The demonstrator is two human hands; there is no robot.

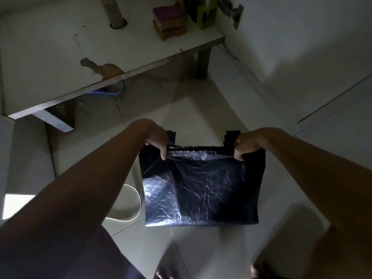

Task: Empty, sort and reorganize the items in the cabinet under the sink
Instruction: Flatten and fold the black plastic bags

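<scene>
A black plastic bag (203, 184) hangs flat above the pale tiled floor, stretched wide between both hands. My left hand (159, 140) pinches its upper left corner by the handle, and my right hand (248, 142) pinches the upper right corner. The cabinet floor (50, 63) under the sink lies at the upper left, with a stack of sponges (169, 21) and a green box (205, 15) standing at its back right.
A grey drain pipe (113, 11) passes through the cabinet floor. The floor's front edge is chipped, showing brown board (108, 70). A blue slipper (108, 90) lies under the cabinet. A white round object (126, 206) sits on the tiles left of the bag. A door hinge (235, 14) is mounted at the upper right.
</scene>
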